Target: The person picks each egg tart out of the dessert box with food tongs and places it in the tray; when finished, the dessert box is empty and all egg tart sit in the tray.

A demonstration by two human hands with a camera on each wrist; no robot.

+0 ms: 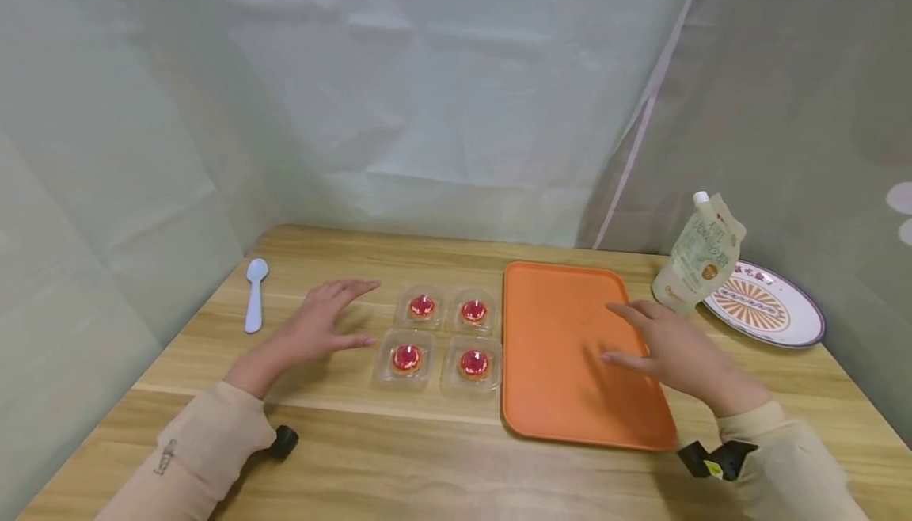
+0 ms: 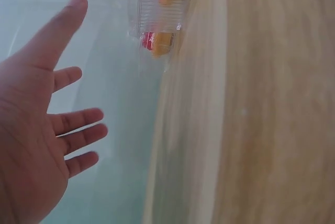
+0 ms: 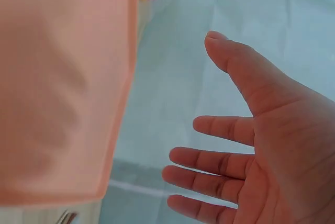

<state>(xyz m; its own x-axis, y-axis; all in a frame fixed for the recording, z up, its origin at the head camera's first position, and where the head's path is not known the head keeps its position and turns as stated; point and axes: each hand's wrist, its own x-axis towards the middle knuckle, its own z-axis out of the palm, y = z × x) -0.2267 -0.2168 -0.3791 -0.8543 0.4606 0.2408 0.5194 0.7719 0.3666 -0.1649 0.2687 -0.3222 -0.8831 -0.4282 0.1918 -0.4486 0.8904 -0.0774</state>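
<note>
Several small red-topped tarts (image 1: 406, 357), each inside a clear plastic box (image 1: 473, 385), sit in two rows at the middle of the wooden table. My left hand (image 1: 313, 331) hovers just left of these boxes, thumb and fingers spread, holding nothing. In the left wrist view the left palm (image 2: 26, 130) faces the camera, the boxed tarts (image 2: 162, 41) beyond the thumb. Over the right side of an orange tray (image 1: 556, 402) is my right hand (image 1: 673, 351), its fingers extended and its shadow on the tray. The right wrist view shows that hand (image 3: 261, 145) holding nothing beside the tray's edge (image 3: 118, 114).
A pale blue spoon (image 1: 254, 299) lies at the table's left. Behind the right hand a spouted pouch (image 1: 701, 256) stands tilted, overlapping a white patterned plate (image 1: 801, 323). Hanging cloth (image 1: 427, 109) encloses the table's back and sides.
</note>
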